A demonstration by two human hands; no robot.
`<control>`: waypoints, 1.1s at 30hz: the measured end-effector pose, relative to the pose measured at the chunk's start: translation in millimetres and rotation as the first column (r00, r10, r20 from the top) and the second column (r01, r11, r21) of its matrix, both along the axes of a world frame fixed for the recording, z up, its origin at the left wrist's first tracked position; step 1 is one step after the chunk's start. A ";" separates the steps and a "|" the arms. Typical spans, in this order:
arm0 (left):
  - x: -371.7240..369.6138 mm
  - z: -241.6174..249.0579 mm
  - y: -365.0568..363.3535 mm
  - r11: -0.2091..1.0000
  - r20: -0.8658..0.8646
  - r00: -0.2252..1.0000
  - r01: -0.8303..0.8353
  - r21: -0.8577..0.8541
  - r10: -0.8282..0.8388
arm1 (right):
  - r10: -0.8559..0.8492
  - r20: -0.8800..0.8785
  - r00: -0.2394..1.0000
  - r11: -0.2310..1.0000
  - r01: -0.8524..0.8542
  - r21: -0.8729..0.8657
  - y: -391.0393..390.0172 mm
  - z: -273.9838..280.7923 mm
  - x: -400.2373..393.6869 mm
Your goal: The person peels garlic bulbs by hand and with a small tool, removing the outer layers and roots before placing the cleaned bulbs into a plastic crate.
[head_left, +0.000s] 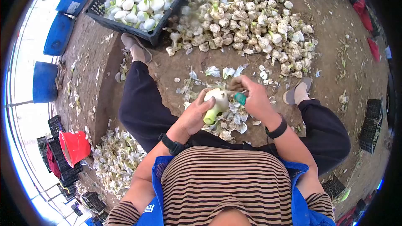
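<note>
A white garlic bulb (217,99) with a short green stem is gripped in my left hand (196,114), its stem pointing down toward my lap. My right hand (252,99) is just right of the bulb, its fingers curled, with green wrapping around the thumb. Whether those fingers hold anything is too small to make out. Loose white peelings (234,121) lie on the ground below and around both hands. Beyond them spreads a large pile of unpeeled garlic (251,25). Clean white bulbs (140,2) fill a black crate (125,27) at the upper left.
Blue barrels (45,82) line the left side. A red bucket (75,147) stands at the lower left near stacked black crates (63,163) and a heap of peelings (117,161). Another black crate (371,125) is at the right. My feet flank the peelings.
</note>
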State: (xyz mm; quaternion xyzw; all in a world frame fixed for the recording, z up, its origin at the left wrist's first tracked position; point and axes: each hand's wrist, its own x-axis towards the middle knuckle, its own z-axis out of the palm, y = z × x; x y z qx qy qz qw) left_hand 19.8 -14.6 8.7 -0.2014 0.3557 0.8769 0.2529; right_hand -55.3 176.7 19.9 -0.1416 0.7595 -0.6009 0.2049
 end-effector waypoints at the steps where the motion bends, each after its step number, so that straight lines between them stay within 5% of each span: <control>1: 0.5 -1.0 1.8 0.999 0.029 0.999 -0.044 0.001 0.044 | -0.002 0.003 1.000 1.000 0.002 0.001 -2.1 1.9 4.4; 3: 1.0 -3.0 4.5 0.999 0.016 0.999 -0.042 -0.015 0.042 | 0.086 -0.384 0.919 0.996 -0.065 0.067 -4.6 5.5 9.0; 4: 1.1 -2.6 4.8 0.999 0.025 0.999 -0.038 -0.022 0.039 | 0.084 -0.444 0.892 0.995 -0.047 0.093 -6.2 6.5 10.0; 14: 2.2 11.1 -1.1 0.946 0.067 0.976 0.215 -0.244 -0.205 | 0.379 -0.511 0.771 0.906 -0.195 0.377 -1.4 5.3 7.4; 19: -1.0 26.6 4.8 0.879 -0.070 0.936 0.296 -0.374 -0.345 | 0.250 -0.459 0.852 0.841 0.044 0.539 4.3 -26.9 -2.2; 21: -2.3 18.5 2.8 0.857 -0.030 0.965 0.218 -0.467 -0.261 | 0.171 -0.480 0.860 0.897 0.066 0.438 7.8 -16.9 2.6; 23: -3.4 17.3 1.6 0.859 -0.020 0.970 0.206 -0.468 -0.244 | 0.101 -0.247 0.964 0.982 -0.057 0.180 3.8 3.2 9.8; 24: -3.7 12.9 1.9 0.867 -0.007 0.976 0.192 -0.460 -0.219 | 0.090 -0.320 0.943 0.985 -0.036 0.170 0.6 3.9 15.6; 28: -2.0 6.9 6.1 0.820 -0.021 0.975 0.176 -0.545 -0.222 | 0.182 -0.556 0.811 0.961 -0.027 0.276 -6.4 3.9 28.6; 33: 5.4 -6.2 3.1 0.639 -0.020 0.940 0.216 -0.739 -0.340 | 0.321 -0.550 0.771 0.902 -0.072 0.425 -9.8 -0.9 32.8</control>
